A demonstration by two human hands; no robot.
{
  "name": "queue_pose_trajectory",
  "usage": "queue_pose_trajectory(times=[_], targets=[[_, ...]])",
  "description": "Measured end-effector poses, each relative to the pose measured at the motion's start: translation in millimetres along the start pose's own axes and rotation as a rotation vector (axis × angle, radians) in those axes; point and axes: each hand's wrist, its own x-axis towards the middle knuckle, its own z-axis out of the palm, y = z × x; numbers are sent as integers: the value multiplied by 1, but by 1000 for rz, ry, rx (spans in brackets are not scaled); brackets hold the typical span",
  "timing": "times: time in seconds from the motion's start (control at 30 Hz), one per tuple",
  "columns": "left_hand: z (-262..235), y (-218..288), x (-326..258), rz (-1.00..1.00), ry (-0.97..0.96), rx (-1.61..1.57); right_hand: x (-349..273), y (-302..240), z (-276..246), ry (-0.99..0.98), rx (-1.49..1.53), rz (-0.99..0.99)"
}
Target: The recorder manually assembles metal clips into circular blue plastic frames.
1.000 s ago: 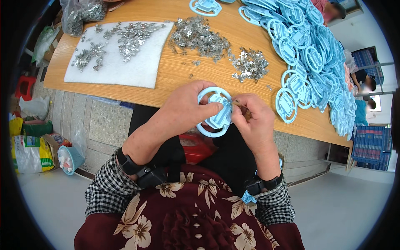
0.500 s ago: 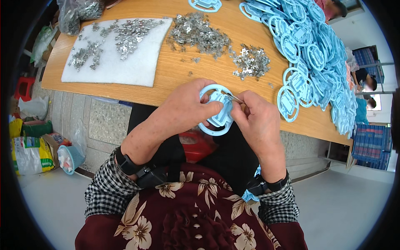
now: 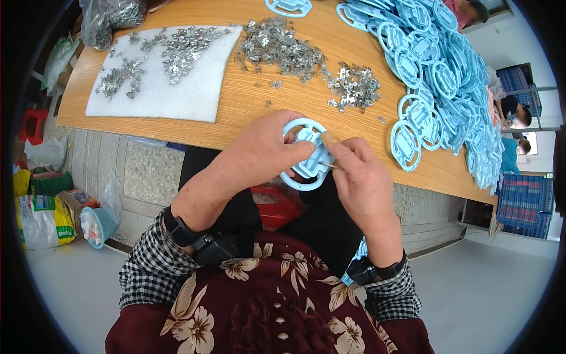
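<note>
A light-blue oval plastic frame [image 3: 303, 182] with a moulded centre is tilted up above my lap, just off the table's near edge. My left hand [image 3: 272, 147] grips it from the left, thumb pressed on the centre and fingers behind. At its right side my right hand [image 3: 358, 172] is closed, with thumb and fingertips against the frame. A thin metal tool [image 3: 331, 166] pokes out of the right hand's fingers toward the centre. Most of that tool is hidden, so its exact kind does not show.
On the wooden table [image 3: 247, 118] lie a heap of small metal clips [image 3: 280, 50], a smaller pile [image 3: 354, 87] and a white foam sheet [image 3: 171, 106] with more clips. Many blue frames [image 3: 445, 76] are piled at the right. A red stool [image 3: 274, 206] shows below.
My right hand has turned. Its fingertips now press on the frame's upper right, and the metal tool's tip has shifted from the upper right down to the lower right side. My left hand stays put.
</note>
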Motion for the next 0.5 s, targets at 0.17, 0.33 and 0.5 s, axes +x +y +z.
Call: queue_pose_trajectory(times=[0.17, 0.33, 0.5], targets=[[1, 6, -1, -21, 19, 10, 1, -6, -3, -56, -87, -37], [-1, 1, -1, 21, 38, 82, 2, 1, -7, 50, 169, 91], [-4, 20, -11, -43, -34, -145, -6, 11, 8, 149, 593, 319]])
